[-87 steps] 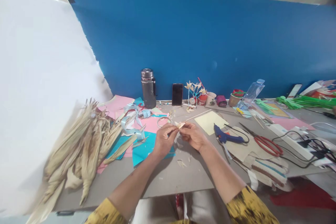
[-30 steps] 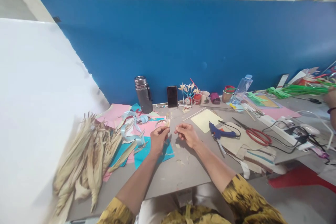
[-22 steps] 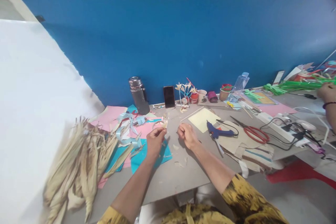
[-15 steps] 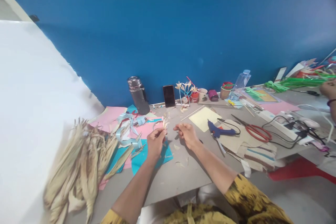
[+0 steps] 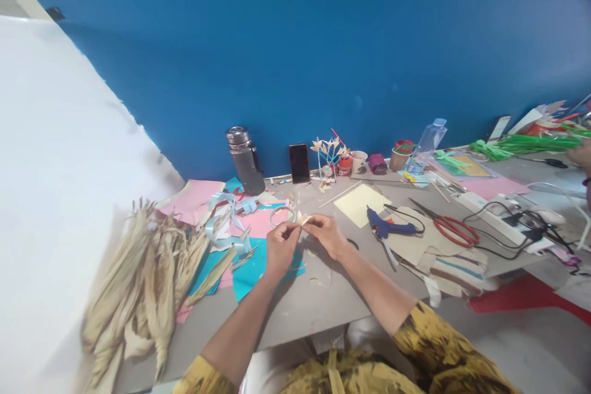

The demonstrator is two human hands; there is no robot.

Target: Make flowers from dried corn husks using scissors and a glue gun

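Fingertips of my left hand (image 5: 283, 245) pinch the base of a small pale husk flower (image 5: 301, 219) above the table. My right hand (image 5: 327, 235) is closed on the same flower from the other side, the two hands almost touching. A ring of tape (image 5: 282, 215) lies just behind my left hand. Blue paper (image 5: 249, 265) and pink paper (image 5: 261, 221) are spread beneath and to the left. Dried corn husks (image 5: 152, 283) are piled at the left. Finished-looking husk flowers on blue stems (image 5: 329, 151) stand at the back.
A flask (image 5: 245, 163) and phone (image 5: 299, 163) stand behind my hands. To the right lie a blue glue gun (image 5: 390, 225), red-handled scissors (image 5: 455, 229) and a power strip (image 5: 487, 215). Another person's hand (image 5: 582, 154) is at the right edge.
My right hand has moved left to meet my left hand and now touches the flower. The view has shifted slightly.
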